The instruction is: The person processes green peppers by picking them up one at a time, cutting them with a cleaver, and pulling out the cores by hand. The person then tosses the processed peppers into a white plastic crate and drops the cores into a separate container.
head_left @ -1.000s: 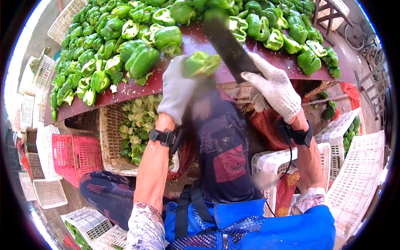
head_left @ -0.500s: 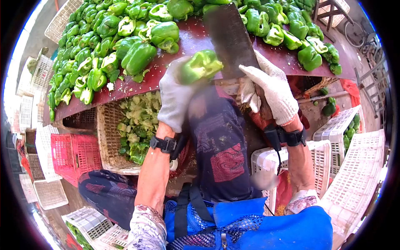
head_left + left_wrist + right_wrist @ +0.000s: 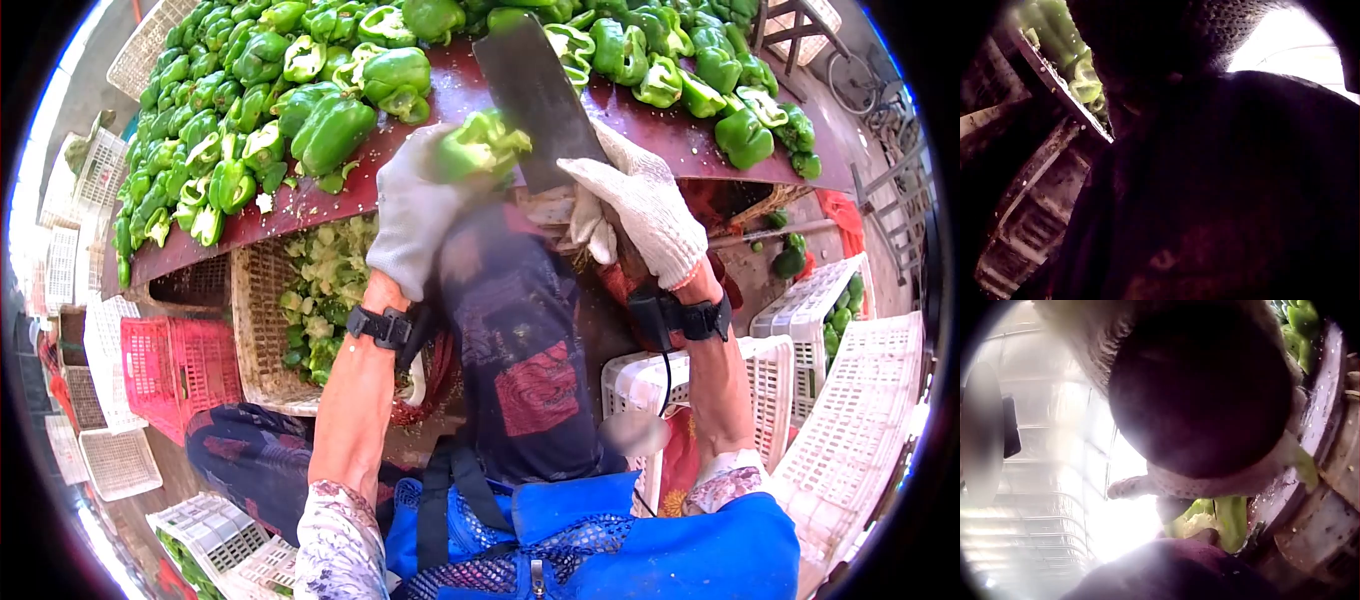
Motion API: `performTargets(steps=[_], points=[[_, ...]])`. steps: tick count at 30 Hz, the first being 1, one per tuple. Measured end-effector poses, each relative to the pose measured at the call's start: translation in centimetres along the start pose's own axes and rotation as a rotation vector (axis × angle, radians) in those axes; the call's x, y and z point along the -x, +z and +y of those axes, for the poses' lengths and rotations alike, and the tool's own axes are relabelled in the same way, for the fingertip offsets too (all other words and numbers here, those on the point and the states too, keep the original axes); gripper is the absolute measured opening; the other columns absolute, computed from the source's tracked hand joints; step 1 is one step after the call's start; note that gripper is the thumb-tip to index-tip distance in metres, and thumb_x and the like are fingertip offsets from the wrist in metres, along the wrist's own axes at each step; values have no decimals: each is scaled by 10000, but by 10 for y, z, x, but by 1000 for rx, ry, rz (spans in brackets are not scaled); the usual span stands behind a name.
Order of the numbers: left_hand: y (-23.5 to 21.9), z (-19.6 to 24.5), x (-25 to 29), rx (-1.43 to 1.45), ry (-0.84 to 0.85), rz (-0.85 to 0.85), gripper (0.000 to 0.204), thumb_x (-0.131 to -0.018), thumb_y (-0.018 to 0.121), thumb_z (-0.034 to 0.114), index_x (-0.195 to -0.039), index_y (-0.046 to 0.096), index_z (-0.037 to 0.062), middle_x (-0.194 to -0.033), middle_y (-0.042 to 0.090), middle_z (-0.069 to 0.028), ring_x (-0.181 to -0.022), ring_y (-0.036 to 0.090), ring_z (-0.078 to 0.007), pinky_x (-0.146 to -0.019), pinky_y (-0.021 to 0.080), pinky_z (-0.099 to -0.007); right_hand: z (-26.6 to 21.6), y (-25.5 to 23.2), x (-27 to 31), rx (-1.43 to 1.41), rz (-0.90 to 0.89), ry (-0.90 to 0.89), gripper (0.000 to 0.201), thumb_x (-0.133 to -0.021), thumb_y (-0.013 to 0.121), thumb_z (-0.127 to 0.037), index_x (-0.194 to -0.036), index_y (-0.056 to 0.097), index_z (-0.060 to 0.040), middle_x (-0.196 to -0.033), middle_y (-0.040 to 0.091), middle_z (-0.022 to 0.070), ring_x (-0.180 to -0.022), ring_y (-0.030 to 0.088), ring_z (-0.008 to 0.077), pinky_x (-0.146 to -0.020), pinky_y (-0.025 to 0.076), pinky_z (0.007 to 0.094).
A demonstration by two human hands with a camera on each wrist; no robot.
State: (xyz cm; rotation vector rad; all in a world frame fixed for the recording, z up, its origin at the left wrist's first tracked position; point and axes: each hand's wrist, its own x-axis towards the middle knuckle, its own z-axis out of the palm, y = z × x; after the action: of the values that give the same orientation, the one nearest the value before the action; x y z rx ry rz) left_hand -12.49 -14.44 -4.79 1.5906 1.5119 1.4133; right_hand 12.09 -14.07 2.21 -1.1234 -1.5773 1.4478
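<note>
In the head view my gloved left hand grips a cut green bell pepper, its pale ragged inside facing right. Beside it, my gloved right hand holds a cleaver with a broad dark blade that slants up and left. The blade's lower part is close to the pepper, over the table's front edge. From the right wrist, the pepper shows its pale core below a large dark round shape that covers much of the right hand. Most of the left wrist view is dark.
Whole and cut green peppers are heaped on the dark red table. Under its front edge stands a crate with pale pepper cores and scraps. A pink crate is at left, white crates at right. My knee rises between the hands.
The cleaver has swung from near edge-on to showing its broad side, then tilted left. The pepper turned in my left hand, and my right hand moved slightly left and down.
</note>
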Motion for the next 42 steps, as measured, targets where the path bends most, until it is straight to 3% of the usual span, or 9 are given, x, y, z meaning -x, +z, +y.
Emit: performTargets(steps=[6,10,14,24,32,37,40,41,42], points=[[-1,2,-5,-42,-67,-30,611,-711,926,24,-1264,667,8,-1159,734,-67,-1032,677,-126,-947,548,-289,-4,-6,7,-26,-69,180,548,-1013,639,-201,-1504,496,-5,-627,640,78,-422,566,129,-396,443,246],[-4,4,-11,-141,55,-106,606,-704,935,39,-1250,675,-1,-1145,739,-59,-1022,675,-113,-947,543,-280,16,-1,-16,-168,-40,54,463,-1039,602,-164,-1458,508,8,-616,643,77,-406,558,135,-371,415,236],[-10,8,-24,-152,88,-94,589,-700,941,55,-1230,686,12,-1112,741,-46,-989,674,-110,-932,548,-287,8,1,-6,-356,-14,212,259,-1056,575,-137,-1280,578,-6,-605,633,72,-349,503,137,-314,382,250],[1,13,-39,-349,298,17,547,-713,873,29,-1222,677,-1,-1128,727,-160,-1021,719,-259,-924,555,-335,9,7,8,-544,-73,302,157,-1070,546,-143,-1189,587,-49,-544,546,30,-304,436,138,-273,298,263],[-13,19,-41,-677,399,7,615,-717,890,97,-1269,624,32,-1198,676,-196,-1128,641,-400,-990,519,-449,-16,13,10,-70,285,-108,499,-1006,657,-141,-1465,532,8,-715,681,95,-460,592,113,-414,450,240],[-4,34,-38,-681,416,45,581,-723,891,107,-1233,626,21,-1140,676,-196,-1069,652,-404,-953,531,-456,-23,20,14,324,202,-275,503,-994,657,-141,-1479,545,-75,-773,706,48,-483,602,102,-487,504,272],[-4,50,-39,-618,359,122,568,-725,896,113,-1218,634,9,-1126,679,-210,-1032,666,-398,-928,542,-438,-11,21,10,720,34,-97,556,-974,627,-152,-1517,510,-176,-789,707,110,-559,676,175,-548,539,343],[-10,47,-45,-546,445,222,567,-717,908,113,-1208,647,2,-1104,693,-206,-1004,682,-375,-906,554,-416,23,17,8,950,163,-340,560,-960,629,-170,-1506,512,-197,-844,719,137,-624,701,223,-626,565,380],[-17,65,-44,-494,210,200,566,-712,918,115,-1205,664,4,-1086,706,-182,-995,697,-334,-898,561,-391,18,16,16,986,116,-181,522,-971,637,-180,-1481,530,-163,-884,734,139,-661,710,226,-680,575,391]])
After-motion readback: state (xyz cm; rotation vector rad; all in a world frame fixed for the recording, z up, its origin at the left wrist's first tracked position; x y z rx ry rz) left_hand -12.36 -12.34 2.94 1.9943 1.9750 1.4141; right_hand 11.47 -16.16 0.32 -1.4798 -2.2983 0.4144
